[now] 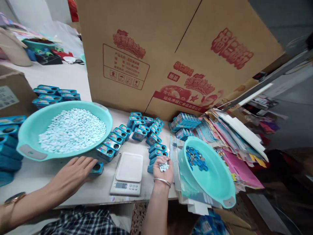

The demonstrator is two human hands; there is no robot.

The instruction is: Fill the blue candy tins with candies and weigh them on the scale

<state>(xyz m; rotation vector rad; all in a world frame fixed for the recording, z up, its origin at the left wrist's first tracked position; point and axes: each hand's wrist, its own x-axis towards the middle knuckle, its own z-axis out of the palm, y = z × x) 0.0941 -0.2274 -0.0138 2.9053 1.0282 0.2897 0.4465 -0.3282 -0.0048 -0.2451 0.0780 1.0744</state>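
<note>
My left hand (79, 169) is palm down below the large bowl, its fingers stretched out to the right. A small blue tin (98, 168) with a round dark hole shows just beyond its fingertips; whether they touch it is hidden. My right hand (163, 168) is palm up and cupped around a little heap of pale blue candies (164, 166). Between my hands stands a white digital scale (129, 168), its plate bare. More candies (73, 130) fill the turquoise bowl (31, 150) at the left.
Rows of blue tins (114, 138) stand behind the scale, with more at both sides. A second turquoise bowl (215, 182) at right holds round blue-and-silver lids (195, 158). A big cardboard box (156, 42) walls off the back. Stacked printed sheets (227, 137) lie right.
</note>
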